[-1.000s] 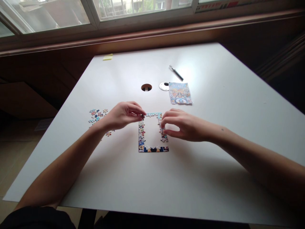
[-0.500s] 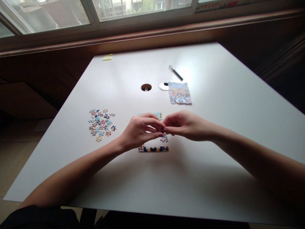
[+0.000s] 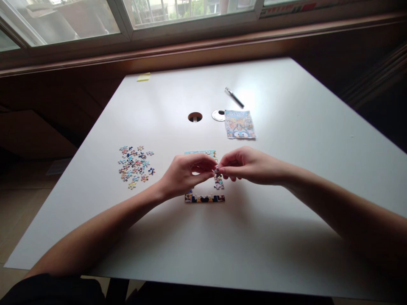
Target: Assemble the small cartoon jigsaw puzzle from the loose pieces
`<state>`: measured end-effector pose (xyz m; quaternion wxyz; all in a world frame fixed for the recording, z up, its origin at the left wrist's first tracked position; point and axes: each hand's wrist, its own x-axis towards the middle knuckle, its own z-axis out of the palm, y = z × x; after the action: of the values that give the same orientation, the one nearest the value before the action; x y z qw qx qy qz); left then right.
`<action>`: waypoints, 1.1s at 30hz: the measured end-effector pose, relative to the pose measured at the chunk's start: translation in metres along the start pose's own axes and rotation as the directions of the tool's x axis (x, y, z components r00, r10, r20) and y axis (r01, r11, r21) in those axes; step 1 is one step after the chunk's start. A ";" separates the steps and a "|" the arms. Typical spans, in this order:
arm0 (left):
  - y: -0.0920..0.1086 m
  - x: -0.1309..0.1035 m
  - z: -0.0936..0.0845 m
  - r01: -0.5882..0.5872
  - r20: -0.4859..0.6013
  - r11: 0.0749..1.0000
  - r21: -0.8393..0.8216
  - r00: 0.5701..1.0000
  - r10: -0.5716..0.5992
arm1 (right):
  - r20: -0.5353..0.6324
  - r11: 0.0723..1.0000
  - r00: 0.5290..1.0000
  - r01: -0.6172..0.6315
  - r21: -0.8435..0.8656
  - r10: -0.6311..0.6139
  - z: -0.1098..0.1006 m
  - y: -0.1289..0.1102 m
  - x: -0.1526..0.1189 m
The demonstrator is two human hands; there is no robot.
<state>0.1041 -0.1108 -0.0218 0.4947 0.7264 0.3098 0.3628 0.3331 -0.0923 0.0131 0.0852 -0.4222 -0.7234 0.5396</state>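
Nearest of all, a dark sleeve (image 3: pixel 57 290) at seven o'clock, by the near edge of the white table (image 3: pixel 197 245). Up from there, the puzzle border (image 3: pixel 205 199) lies flat, its bottom row at six o'clock showing dark blue and yellow, and there's a gap at five o'clock where the right side stops short of that row!

Above the border, in come both hands, almost fingertip to fingertip. The left hand (image 3: pixel 187 171) arches over from nine o'clock, covering much of the border's left side, its grip closed on a small puzzle piece (image 3: pixel 217 170). The right hand (image 3: pixel 246 165) meets it from three o'clock, thumb and forefinger together on the same piece, though the fingers crowd it so closely that its shape is hard to make out.

Over at nine o'clock, well apart from the border, the loose pieces (image 3: pixel 135 167) spread in a colourful patch. Farther out, at one o'clock, the picture sheet (image 3: pixel 240 125) lies flat against a metal disc (image 3: pixel 218 115), with a round hole (image 3: pixel 195 117) just short of twelve. Beyond them a pen (image 3: pixel 234 98) slants between twelve and one, a yellow note (image 3: pixel 143 77) sits at eleven, and right at the back runs the window (image 3: pixel 190 12)!
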 end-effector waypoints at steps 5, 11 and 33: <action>0.000 -0.001 0.002 -0.012 -0.008 1.000 -0.010 1.000 0.012 | 0.027 1.000 1.000 -0.008 -0.024 0.009 -0.001 -0.002 0.000; 0.003 -0.002 0.006 -0.135 -0.003 0.981 0.138 0.991 0.137 | 0.054 0.995 0.994 -0.097 -0.006 0.097 0.000 -0.004 -0.001; -0.007 -0.014 0.014 -0.356 0.299 0.794 0.493 0.926 0.230 | -0.082 0.908 0.996 -0.059 -0.415 0.027 0.000 0.009 0.000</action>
<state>0.1078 -0.1270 -0.0352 0.2397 0.9109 0.2244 0.2497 0.3374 -0.0918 0.0056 0.0079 -0.4662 -0.8087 0.3586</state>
